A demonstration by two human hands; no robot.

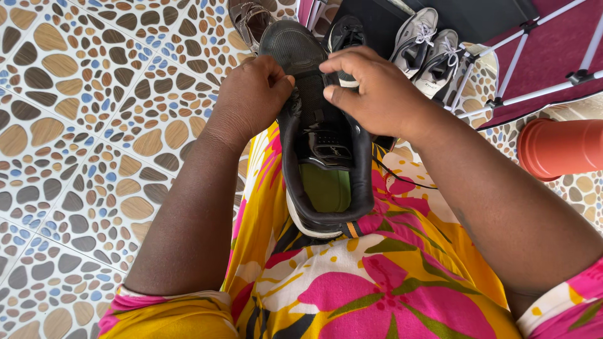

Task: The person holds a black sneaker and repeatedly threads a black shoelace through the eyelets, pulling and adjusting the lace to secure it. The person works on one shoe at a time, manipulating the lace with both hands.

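Both hands are pinching in at the middle of a black sneaker [323, 150]. The left hand [251, 97] is closing its fingertips on the shoe's left edge near the tongue, and the right hand [377, 88] is curling over the top with thumb and forefinger pressed narrow at the lacing area. What the fingers are gripping there, lace or tongue, is too hidden to tell.

The sneaker is lying on the person's lap, heel toward the body and toe pointing away, and its green insole [325, 187] is showing through the opening. A thin dark lace [402, 177] is trailing off the shoe's right side over the yellow and pink flowered dress [352, 282].

Just past the toe, a brown sandal [248, 19] is sitting on the pebble-patterned tile floor [81, 125], with another black shoe [345, 34] beside it and a pair of grey sneakers [427, 50] further right. A white-framed rack [534, 56] is standing at the upper right, with an orange pot [559, 147] on its side below it.
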